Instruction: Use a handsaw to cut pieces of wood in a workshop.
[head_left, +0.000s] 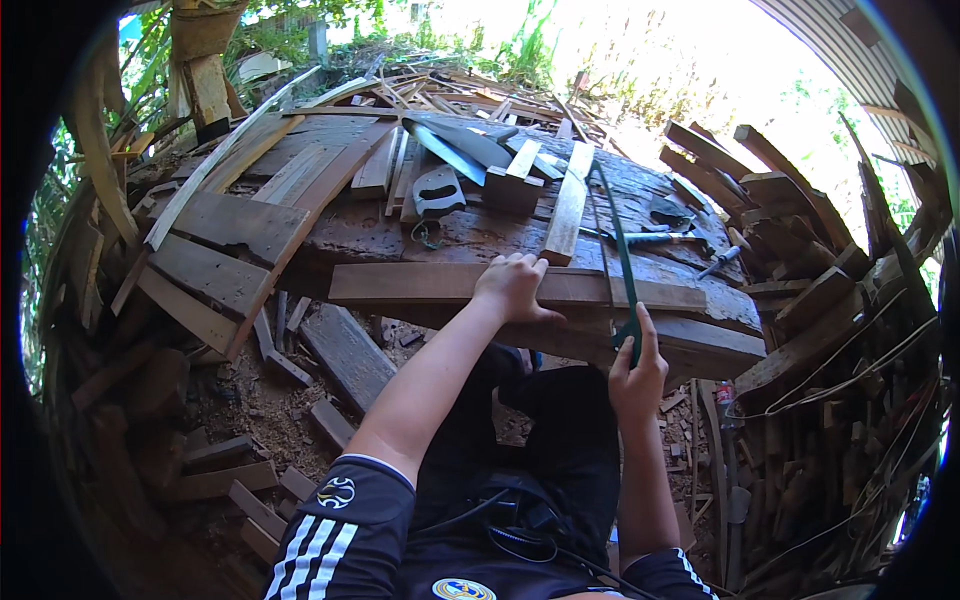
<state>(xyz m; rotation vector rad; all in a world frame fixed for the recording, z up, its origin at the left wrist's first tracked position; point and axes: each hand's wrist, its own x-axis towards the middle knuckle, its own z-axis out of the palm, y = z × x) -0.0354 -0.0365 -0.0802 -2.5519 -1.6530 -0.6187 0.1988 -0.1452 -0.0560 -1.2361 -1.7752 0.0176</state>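
Note:
A long brown wooden plank (400,284) lies crosswise along the near edge of a rough timber workbench (690,345). My left hand (512,286) grips it near its middle, fingers over the far side and thumb on the near side. In my right hand (638,375) is the handle of a green-framed hacksaw (622,250), which points away from me. Its thin blade crosses the plank right of my left hand; whether it has cut in is too small to tell. Just beyond the plank, a pale wood strip (568,210) points away from me.
A handsaw (440,195) with a grey handle lies on the bench beside a dark wooden block (512,192). Farther right is a long thin tool (645,238). Planks (230,225) cover the left end. Stacked timber (800,230) rises at right; offcuts (345,350) and sawdust litter the ground.

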